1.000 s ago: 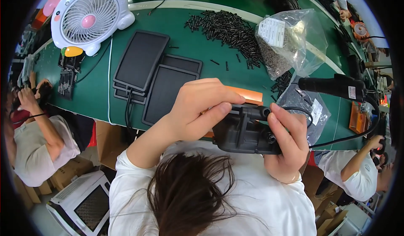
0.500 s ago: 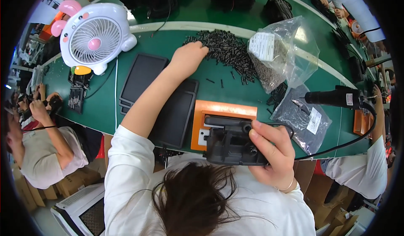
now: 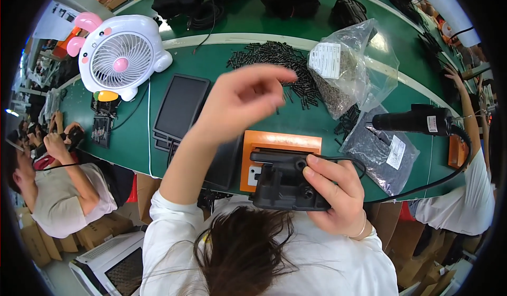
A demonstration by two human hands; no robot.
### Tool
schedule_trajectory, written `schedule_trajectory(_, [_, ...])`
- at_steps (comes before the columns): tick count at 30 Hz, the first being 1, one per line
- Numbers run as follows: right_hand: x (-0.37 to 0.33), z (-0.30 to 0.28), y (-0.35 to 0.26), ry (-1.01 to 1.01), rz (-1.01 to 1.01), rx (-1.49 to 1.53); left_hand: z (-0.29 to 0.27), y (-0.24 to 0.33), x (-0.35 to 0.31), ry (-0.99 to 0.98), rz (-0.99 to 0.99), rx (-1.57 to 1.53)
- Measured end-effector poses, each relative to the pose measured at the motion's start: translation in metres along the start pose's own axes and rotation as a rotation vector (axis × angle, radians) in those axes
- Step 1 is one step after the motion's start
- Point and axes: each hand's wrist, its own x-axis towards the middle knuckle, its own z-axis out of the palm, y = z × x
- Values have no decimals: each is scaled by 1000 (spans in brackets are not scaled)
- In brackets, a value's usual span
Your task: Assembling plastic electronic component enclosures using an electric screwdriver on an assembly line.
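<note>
Green tabletop (image 3: 248,69) carries everything, and the orange fixture block (image 3: 280,145) near its front edge serves as the landmark. Far to the left of the block stands a white desk fan (image 3: 120,54) with pink ears, and between fan and block lie flat black panels (image 3: 180,106), stacked one partly over another. The left hand (image 3: 240,98) is raised above the tabletop, up and left of the block (blurred by motion); its fingers are loosely curled with thumb and forefinger drawn near each other, and I cannot tell whether that grip holds anything small. Behind the hand, beyond the block, a heap of small black screws (image 3: 277,64) is spread over the tabletop. On the block's near side sits a black plastic housing (image 3: 282,182), overlapping the block's lower edge; the right hand (image 3: 338,193) has its grip closed round the housing's right end, thumb on top and fingers wrapped beneath. Up and right of the block lies a clear plastic bag (image 3: 354,66) with a white label, and just right of the block a second, flatter bag of dark parts (image 3: 381,153). A black electric screwdriver (image 3: 414,122) hangs over that second bag, its cable looping down toward the tabletop's front edge.
</note>
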Motion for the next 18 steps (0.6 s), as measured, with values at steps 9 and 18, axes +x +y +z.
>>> schedule_trajectory(9, [0, 1, -4, 21, -11, 16, 35, 28, -34, -117, 284, 270])
schedule_trajectory(18, [-4, 3, -4, 45, -1, -7, 35, 41, -41, -156, 611, 679])
